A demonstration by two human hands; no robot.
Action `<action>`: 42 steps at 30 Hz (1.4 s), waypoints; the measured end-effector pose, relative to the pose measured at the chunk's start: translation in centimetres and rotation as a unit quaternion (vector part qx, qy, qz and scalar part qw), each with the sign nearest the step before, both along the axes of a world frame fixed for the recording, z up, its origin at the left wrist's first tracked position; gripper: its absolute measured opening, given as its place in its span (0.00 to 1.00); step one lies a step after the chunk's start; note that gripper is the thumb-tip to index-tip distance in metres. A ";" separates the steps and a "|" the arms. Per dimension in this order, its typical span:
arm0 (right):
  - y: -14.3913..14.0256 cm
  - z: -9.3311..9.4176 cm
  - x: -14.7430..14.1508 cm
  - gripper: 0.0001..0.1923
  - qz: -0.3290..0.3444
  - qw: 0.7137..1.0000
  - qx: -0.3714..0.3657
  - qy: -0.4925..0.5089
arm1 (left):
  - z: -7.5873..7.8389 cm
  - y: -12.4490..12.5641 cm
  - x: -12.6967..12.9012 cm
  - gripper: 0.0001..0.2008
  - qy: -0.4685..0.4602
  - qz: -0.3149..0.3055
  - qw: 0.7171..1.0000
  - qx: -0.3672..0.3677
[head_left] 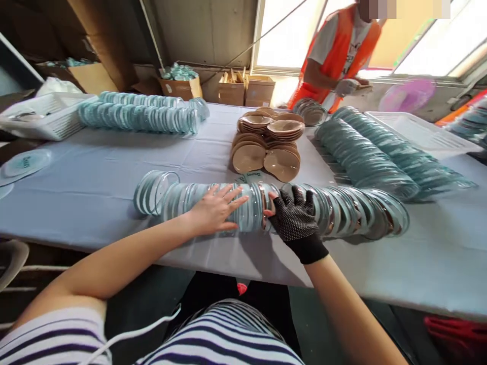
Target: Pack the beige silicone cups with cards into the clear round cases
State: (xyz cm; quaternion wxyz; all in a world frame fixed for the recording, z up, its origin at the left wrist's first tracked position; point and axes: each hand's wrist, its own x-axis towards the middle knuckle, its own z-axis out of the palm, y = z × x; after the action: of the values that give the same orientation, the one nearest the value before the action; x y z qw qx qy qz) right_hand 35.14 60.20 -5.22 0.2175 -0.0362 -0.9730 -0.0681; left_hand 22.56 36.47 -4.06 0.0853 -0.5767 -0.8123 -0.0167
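A long row of clear, round plastic pieces like shallow bowls or lids (182, 200), standing on edge, runs across the table in front of me. My left hand (216, 209) is bare and lies on the left half of the row with its fingers spread. On the right half rests my right hand (294, 218), in a black dotted glove with some bare fingertips. Its fingers are apart over the rims, touching them. Just beyond the row are stacked tan bra-cup-shaped pads (249, 157), arranged in pairs. A small printed card (251, 177) peeks out below them.
More clear round pieces stand in rows at the back left (137, 116) and right (365, 152). White plastic baskets (57, 119) (422, 134) sit at both sides. Cardboard boxes (261, 91) line the wall. Across the table, a person in an orange vest (342, 45) handles something.
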 end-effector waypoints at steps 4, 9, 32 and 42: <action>0.3 0.5 -1.5 0.22 -0.027 0.999 0.044 -0.004 | 0.3 1.8 -1.8 0.39 0.004 -0.027 0.999 0.023; 1.7 1.0 -0.7 0.20 -0.044 0.996 0.067 -0.028 | 1.8 -2.6 -3.5 0.32 -0.026 0.009 0.995 0.093; 4.6 -1.0 2.6 0.22 0.027 0.997 -0.073 -0.001 | -1.2 2.6 -3.9 0.45 -0.009 0.034 0.998 0.055; 19.7 1.4 5.3 0.26 -0.174 0.905 -0.200 0.333 | -1.1 9.3 1.6 0.42 -0.057 -0.130 0.986 0.089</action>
State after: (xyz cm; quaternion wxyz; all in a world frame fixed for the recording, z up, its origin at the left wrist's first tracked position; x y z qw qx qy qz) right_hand 40.49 79.93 -3.78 0.5015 -0.2679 -0.8157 0.1068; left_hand 24.17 45.75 -5.13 0.0871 -0.6659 -0.7290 -0.1323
